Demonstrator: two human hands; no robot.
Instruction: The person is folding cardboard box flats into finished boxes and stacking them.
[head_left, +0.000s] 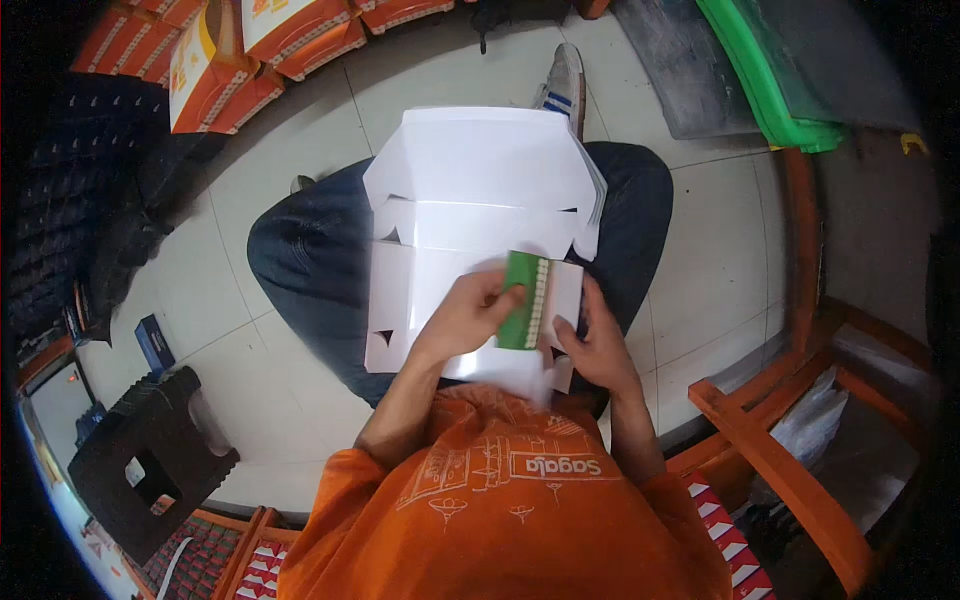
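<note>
A die-cut cardboard box blank (484, 165) lies over my lap, white inside, with flaps, creases and small cut notches. Along its right side several sheet edges show, so more than one blank seems stacked. One side panel is turned up and shows a green printed face (517, 330) with a row of pale scallops. My left hand (469, 311) grips this green part, thumb on top. Around the pale flap beside it, my right hand (600, 337) is closed, thumb in front and fingers behind. The near edge of the blank is blurred.
Orange printed boxes (300, 37) are stacked at the far left. A dark plastic crate or stool (127, 457) and a small blue box (154, 343) are on the left floor. Orange frame bars (780, 480) stand close on my right, below a green-rimmed bin (780, 112).
</note>
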